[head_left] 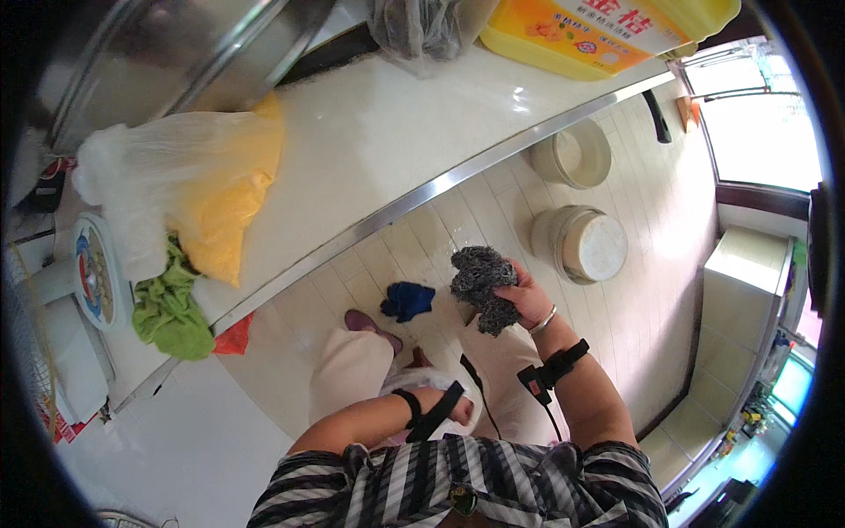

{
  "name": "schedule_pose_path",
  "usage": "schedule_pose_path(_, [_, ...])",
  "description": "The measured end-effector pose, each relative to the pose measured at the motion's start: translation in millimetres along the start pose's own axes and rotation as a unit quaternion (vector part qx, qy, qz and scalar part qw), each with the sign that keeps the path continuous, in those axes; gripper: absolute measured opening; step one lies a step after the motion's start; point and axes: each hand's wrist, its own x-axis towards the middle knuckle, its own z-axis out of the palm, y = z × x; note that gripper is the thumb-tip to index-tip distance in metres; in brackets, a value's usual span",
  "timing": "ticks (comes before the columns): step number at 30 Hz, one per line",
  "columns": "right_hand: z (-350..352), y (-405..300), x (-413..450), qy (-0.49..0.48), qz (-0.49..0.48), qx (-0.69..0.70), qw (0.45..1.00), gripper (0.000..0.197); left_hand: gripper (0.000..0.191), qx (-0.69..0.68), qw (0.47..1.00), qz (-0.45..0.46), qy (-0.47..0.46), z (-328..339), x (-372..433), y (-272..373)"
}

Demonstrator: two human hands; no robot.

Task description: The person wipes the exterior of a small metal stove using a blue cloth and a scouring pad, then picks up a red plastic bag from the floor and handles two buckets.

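My right hand (526, 295) grips a bunched grey mass of steel wool (484, 287), held out above the floor to the right of centre. Low and close to my body is my left hand (462, 410), its fingers curled in beside a translucent plastic bag (422, 379); whether it holds the bag cannot be told. On the floor past my feet lies a crumpled dark blue cloth (407, 301).
The counter (370, 158) bears a yellow detergent jug (581, 33), a plastic bag with yellow contents (224, 211) and a green cloth (173, 317) over its edge. Two pale buckets (544, 237) (544, 162) stand on the floor. Tiled cabinets (733, 323) line the right.
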Motion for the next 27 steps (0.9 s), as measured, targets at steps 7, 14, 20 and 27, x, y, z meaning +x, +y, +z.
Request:
schedule_pose_path(7, [-54.9,34.1,91.2,0.001,-0.046,-0.076,0.996,0.044,0.025,0.012,0.959,-0.062,0.276,-130.3,-82.5,-48.8])
schedule_pose_path(14, [-49.7,41.6,144.4,-0.049,-0.097,-0.067,0.992,0.042,0.022,0.277,0.809,-0.158,0.494,-229.0,-136.8,-21.4])
schedule_pose_path(20, [-28.7,51.6,135.7,-0.069,-0.138,-0.085,0.984,0.044,0.034,0.222,0.681,0.067,0.695,-234.6,-143.7,38.2])
schedule_pose_path(27, [14.1,63.6,56.3,-0.166,-0.178,-0.098,0.965,0.053,0.039,0.041,0.734,0.156,0.66,-169.8,-146.9,98.4])
